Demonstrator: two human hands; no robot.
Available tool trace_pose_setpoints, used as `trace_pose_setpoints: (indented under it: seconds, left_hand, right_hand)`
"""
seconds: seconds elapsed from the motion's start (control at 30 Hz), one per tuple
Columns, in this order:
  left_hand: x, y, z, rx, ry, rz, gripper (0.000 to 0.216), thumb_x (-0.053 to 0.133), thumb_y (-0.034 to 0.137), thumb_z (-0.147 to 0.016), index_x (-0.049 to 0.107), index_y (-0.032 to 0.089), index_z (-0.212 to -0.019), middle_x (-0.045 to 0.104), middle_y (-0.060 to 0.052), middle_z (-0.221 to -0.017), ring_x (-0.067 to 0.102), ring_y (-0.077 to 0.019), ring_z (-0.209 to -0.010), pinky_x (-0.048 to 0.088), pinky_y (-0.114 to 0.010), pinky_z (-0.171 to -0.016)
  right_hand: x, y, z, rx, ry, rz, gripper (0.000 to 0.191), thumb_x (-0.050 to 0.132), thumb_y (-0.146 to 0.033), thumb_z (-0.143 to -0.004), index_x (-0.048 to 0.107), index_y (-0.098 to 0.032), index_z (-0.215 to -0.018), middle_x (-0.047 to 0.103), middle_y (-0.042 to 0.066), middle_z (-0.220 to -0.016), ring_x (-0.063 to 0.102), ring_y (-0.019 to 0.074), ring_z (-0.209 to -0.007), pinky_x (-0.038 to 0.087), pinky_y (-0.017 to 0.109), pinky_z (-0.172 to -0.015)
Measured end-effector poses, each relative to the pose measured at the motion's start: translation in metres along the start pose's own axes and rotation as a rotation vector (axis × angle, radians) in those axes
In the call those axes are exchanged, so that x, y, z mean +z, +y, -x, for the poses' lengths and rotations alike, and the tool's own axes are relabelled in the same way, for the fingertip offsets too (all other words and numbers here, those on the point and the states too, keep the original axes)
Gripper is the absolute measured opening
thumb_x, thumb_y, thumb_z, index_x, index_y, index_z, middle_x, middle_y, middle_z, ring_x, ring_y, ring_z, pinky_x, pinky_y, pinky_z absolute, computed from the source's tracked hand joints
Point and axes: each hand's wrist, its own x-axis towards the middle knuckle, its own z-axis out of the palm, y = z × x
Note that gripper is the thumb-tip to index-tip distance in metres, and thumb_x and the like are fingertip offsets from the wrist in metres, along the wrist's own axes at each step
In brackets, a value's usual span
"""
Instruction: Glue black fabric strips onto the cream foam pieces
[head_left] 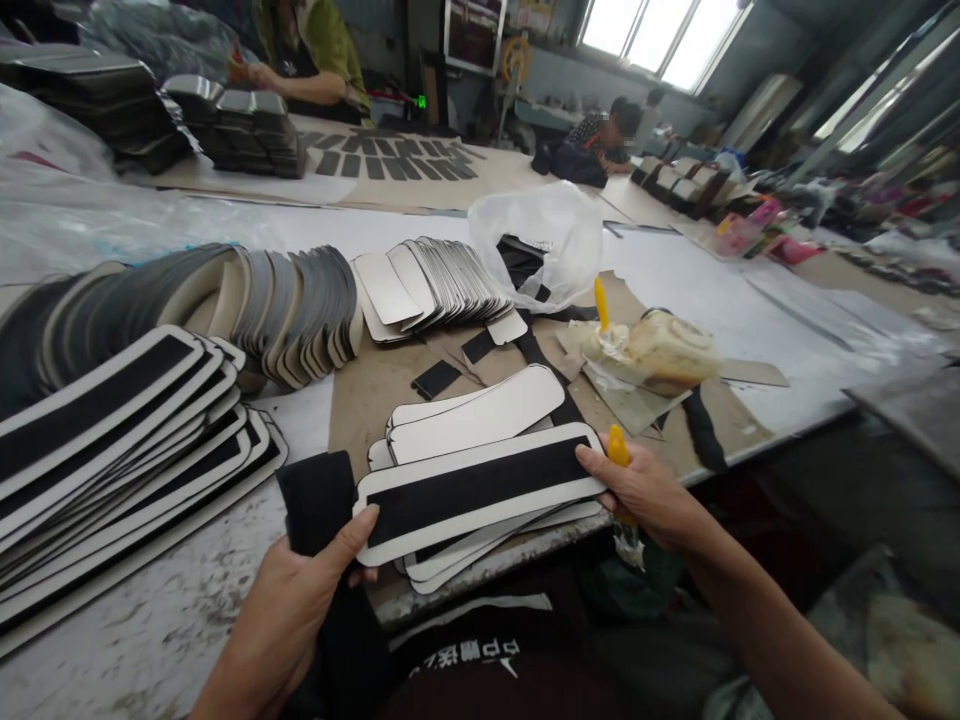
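Note:
A long white panel [480,492] with rounded ends and a black strip down its middle is stretched between my two hands. My left hand [307,590] is closed on its left end, thumb on top. Beside that hand, a wide black fabric band [319,500] hangs over the table edge; whether the fingers also grip it I cannot tell. My right hand [637,490] pinches the panel's right end and also holds a yellow-handled glue brush [618,446], its whitish tip pointing down. Under and behind the panel lies a pile of similar white panels [472,415].
Stacked strip-bearing panels [127,440] lie at left, with curved grey pieces [292,305] behind. A row of white panels [442,285], a plastic bag [577,235] and a glue-smeared container [671,350] with another yellow handle [601,304] stand beyond. Co-workers sit across the tables.

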Motion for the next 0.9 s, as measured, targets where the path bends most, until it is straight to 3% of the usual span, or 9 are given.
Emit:
trace_pose_setpoints:
  seconds: [0.2, 0.43, 0.57, 0.73, 0.9]
  left_hand:
    - [0.004, -0.005, 0.006, -0.027, 0.101, -0.021, 0.04, 0.083, 0.039, -0.055, 0.066, 0.016, -0.082, 0.066, 0.0, -0.068, 0.057, -0.0144, -0.05, 0.05, -0.022, -0.042]
    - [0.011, -0.004, 0.014, -0.007, 0.104, 0.008, 0.033, 0.083, 0.034, -0.054, 0.067, 0.016, -0.077, 0.067, -0.001, -0.069, 0.056, -0.0137, -0.05, 0.049, -0.02, -0.04]
    - [0.013, 0.0, 0.016, -0.002, 0.024, 0.08, 0.033, 0.084, 0.034, -0.053, 0.066, 0.016, -0.073, 0.063, -0.001, -0.063, 0.05, -0.0111, -0.046, 0.044, -0.019, -0.037]
    - [0.012, 0.004, 0.024, -0.115, -0.134, 0.166, 0.034, 0.082, 0.039, -0.057, 0.059, 0.015, -0.066, 0.052, 0.004, -0.051, 0.039, -0.0069, -0.041, 0.035, -0.017, -0.037]
    - [0.007, -0.007, 0.029, -0.123, -0.234, 0.002, 0.037, 0.071, 0.048, -0.069, 0.055, 0.017, -0.058, 0.05, 0.002, -0.046, 0.04, -0.0101, -0.046, 0.035, -0.02, -0.045]
  right_hand:
    - [-0.003, 0.003, 0.003, -0.035, -0.015, -0.017, 0.047, 0.061, -0.061, -0.075, 0.041, -0.02, -0.063, 0.038, -0.008, -0.046, 0.032, 0.0064, -0.041, 0.024, 0.021, -0.04]
    - [-0.009, 0.011, 0.003, -0.037, -0.009, -0.032, 0.047, 0.062, -0.062, -0.074, 0.042, -0.019, -0.066, 0.039, -0.008, -0.047, 0.033, 0.0067, -0.043, 0.024, 0.021, -0.041]
    - [-0.011, 0.014, 0.007, -0.007, -0.03, -0.125, 0.046, 0.065, -0.06, -0.074, 0.042, -0.02, -0.069, 0.036, -0.009, -0.047, 0.029, 0.0057, -0.042, 0.021, 0.02, -0.041]
    - [-0.011, 0.024, 0.014, 0.068, -0.091, -0.325, 0.044, 0.064, -0.056, -0.077, 0.039, -0.02, -0.069, 0.032, -0.01, -0.045, 0.025, 0.0059, -0.042, 0.02, 0.02, -0.043]
    - [-0.017, 0.042, 0.012, 0.139, -0.074, -0.066, 0.048, 0.058, -0.062, -0.078, 0.04, -0.02, -0.066, 0.035, -0.008, -0.044, 0.027, 0.007, -0.042, 0.021, 0.021, -0.044]
